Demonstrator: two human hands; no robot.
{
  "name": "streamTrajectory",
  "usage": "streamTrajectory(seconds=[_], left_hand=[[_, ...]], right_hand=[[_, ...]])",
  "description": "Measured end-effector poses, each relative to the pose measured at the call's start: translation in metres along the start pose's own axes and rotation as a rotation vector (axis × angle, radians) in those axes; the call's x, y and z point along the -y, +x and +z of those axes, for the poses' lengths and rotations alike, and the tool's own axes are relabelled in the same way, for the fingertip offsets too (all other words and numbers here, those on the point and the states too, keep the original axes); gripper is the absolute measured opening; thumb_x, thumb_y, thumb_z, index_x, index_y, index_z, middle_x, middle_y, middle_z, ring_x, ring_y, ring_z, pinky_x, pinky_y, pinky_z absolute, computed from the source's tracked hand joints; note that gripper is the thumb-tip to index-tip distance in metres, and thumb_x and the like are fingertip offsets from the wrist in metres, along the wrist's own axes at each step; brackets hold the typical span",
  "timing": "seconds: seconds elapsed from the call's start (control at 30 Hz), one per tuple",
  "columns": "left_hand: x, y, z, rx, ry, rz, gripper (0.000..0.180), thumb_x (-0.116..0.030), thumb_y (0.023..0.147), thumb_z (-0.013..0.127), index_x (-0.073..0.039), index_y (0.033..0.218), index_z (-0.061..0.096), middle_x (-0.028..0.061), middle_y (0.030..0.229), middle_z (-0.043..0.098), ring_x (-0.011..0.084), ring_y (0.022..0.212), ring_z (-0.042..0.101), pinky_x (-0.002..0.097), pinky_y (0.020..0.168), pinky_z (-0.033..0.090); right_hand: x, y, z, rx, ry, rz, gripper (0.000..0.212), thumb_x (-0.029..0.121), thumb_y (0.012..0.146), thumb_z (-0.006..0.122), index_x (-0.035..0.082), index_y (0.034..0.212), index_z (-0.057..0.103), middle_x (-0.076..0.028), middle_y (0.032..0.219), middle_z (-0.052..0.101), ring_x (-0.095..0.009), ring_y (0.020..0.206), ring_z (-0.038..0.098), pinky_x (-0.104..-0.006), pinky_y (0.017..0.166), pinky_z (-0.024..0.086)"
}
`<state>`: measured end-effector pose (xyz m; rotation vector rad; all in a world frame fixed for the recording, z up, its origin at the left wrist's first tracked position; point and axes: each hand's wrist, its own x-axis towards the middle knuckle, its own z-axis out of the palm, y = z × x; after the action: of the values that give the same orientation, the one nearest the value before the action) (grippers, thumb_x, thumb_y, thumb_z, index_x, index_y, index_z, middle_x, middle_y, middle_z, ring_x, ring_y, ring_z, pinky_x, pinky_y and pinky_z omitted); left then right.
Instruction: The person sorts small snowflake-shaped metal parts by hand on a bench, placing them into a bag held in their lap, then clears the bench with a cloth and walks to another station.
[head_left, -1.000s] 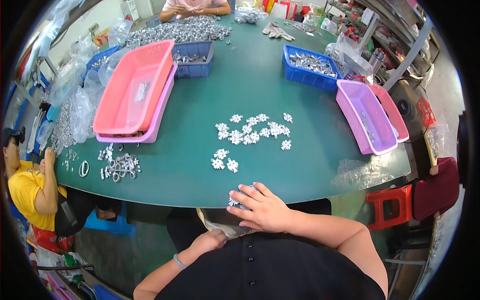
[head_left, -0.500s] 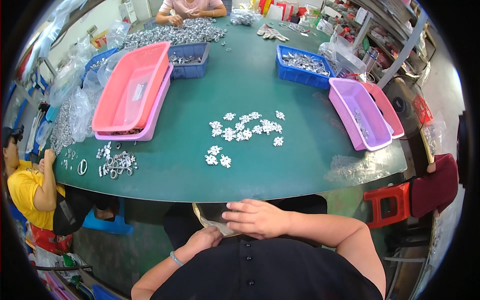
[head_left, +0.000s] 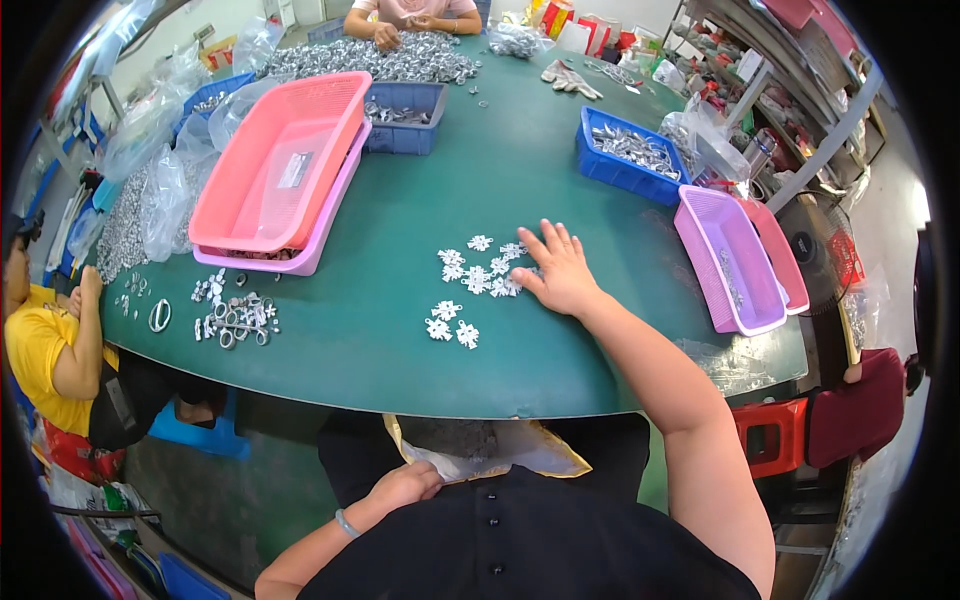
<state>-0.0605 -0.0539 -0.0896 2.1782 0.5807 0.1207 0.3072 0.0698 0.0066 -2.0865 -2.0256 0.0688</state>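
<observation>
My right hand (head_left: 562,275) lies over the right side of a loose group of small silvery-white cross-shaped metal pieces (head_left: 477,279) on the green table, its fingers spread. It hides some of them; several more show to its left. Low in the view, my left hand (head_left: 408,484) is closed on the near left edge of a bag (head_left: 510,447) with a yellowish rim. The bag lies spread in my lap below the table edge, with greyish contents that I cannot make out.
Stacked pink baskets (head_left: 285,165) stand left, beside small metal parts (head_left: 235,318). A grey-blue bin (head_left: 440,110), a blue bin (head_left: 628,175) and a purple basket (head_left: 735,260) hold metal parts. One person (head_left: 60,345) sits left; another (head_left: 415,18) works across the table.
My right hand has moved from above the bag forward onto the metal pieces, and the bag's opening now shows. My left hand stays at the bag. The view has shifted slightly.
</observation>
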Motion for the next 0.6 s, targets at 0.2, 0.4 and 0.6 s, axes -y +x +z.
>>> streamTrajectory(seconds=[0.2,0.4,0.6], left_hand=[[0.003,-0.003,0.003,-0.065,-0.011,0.057,0.005,-0.008,0.078,0.059,-0.007,0.082,0.061,0.0077,0.083,0.056,0.0268,0.078,0.060,0.0338,0.066,0.050],[-0.003,-0.002,0.001,-0.013,0.049,-0.003,0.010,-0.010,0.083,0.059,-0.005,0.090,0.064,0.0103,0.089,0.059,0.0299,0.083,0.061,0.0360,0.072,0.051],[-0.006,0.000,0.002,-0.014,0.116,-0.035,0.011,-0.012,0.083,0.061,-0.006,0.091,0.065,0.0103,0.091,0.060,0.0304,0.085,0.061,0.0370,0.074,0.052]], right_hand=[[0.036,-0.008,0.004,0.025,0.008,-0.150,0.059,0.058,0.089,0.047,0.023,0.137,0.045,-0.023,0.147,0.029,-0.041,0.137,0.025,-0.0542,0.112,0.018],[0.065,-0.054,0.007,-0.014,0.026,-0.201,0.057,0.052,0.090,0.050,0.017,0.135,0.046,-0.025,0.143,0.033,-0.044,0.134,0.029,-0.0619,0.106,0.022],[0.090,-0.089,0.004,-0.012,0.064,-0.153,0.055,0.047,0.090,0.053,0.015,0.134,0.047,-0.025,0.141,0.034,-0.045,0.132,0.029,-0.0627,0.105,0.021]])
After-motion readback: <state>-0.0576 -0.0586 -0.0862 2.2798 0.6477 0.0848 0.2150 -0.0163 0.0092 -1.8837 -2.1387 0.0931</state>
